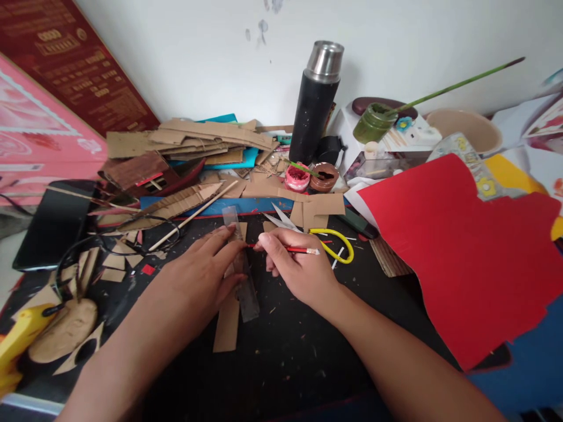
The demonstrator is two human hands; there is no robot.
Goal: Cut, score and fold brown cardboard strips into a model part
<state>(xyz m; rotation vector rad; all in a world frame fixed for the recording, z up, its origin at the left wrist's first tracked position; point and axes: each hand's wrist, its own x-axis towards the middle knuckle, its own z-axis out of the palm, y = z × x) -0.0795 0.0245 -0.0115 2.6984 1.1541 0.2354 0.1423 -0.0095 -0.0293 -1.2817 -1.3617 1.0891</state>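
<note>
My left hand [210, 266] lies with its fingers apart, pressing a clear ruler [250, 298] onto a narrow cardboard strip [226, 332]. The ruler runs at a slight angle along the strip. A red pencil [300, 250] is pinched in my right hand [303, 266]. Its tip points left, close to the ruler's right edge, and my fingers partly hide the tip. Just behind my right hand lie scissors with yellow handles [347, 240], their blades showing beyond my fingers.
Cardboard pieces [211, 138] are piled at the back beside a black flask [315, 114]. Two open paint jars [324, 176] stand before it. Red paper [461, 264] covers the right side. A yellow glue gun [26, 334], cable, cardboard scraps and a phone [57, 223] lie left.
</note>
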